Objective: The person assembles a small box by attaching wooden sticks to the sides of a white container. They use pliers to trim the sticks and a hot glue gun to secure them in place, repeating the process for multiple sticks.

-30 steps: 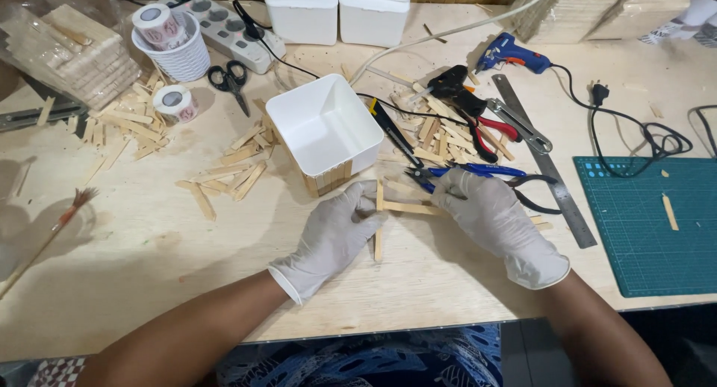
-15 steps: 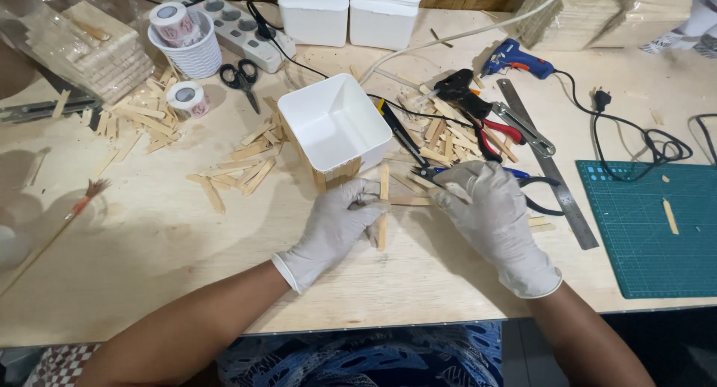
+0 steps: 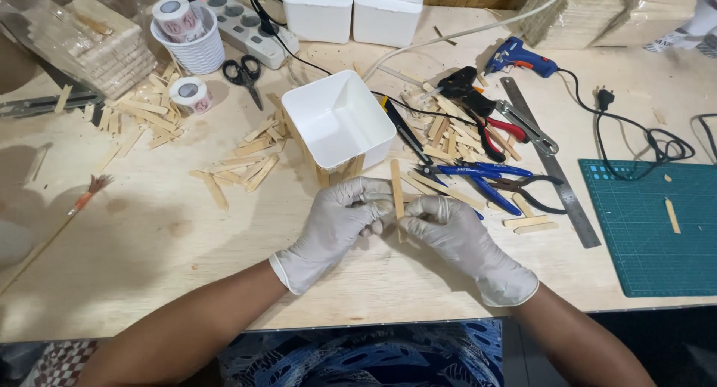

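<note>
My two gloved hands meet just in front of me over the wooden table (image 3: 149, 267). My left hand (image 3: 336, 219) and right hand (image 3: 448, 230) both pinch a flat wooden stick (image 3: 397, 187), fingertips pressed to its lower half, so that it stands upright between them, its top pointing away from me.

I judge this to be a fitting step: the stick is held ready, and just beyond it stands a square white pot (image 3: 337, 118), tilted, with sticks already lining its near wall. Placing this one would call for keeping it straight and flush beside those.

Near the table's front edge there is bare wood to my left. To the right, blue-handled pliers (image 3: 478, 179) lie just beside my right hand, then a steel ruler (image 3: 556, 179) and a green cutting mat (image 3: 650, 230). Loose sticks (image 3: 246, 166) are scattered left of the pot. Farther off lie scissors (image 3: 245, 75), a blue glue gun (image 3: 517, 57) and two white boxes (image 3: 351, 10).
</note>
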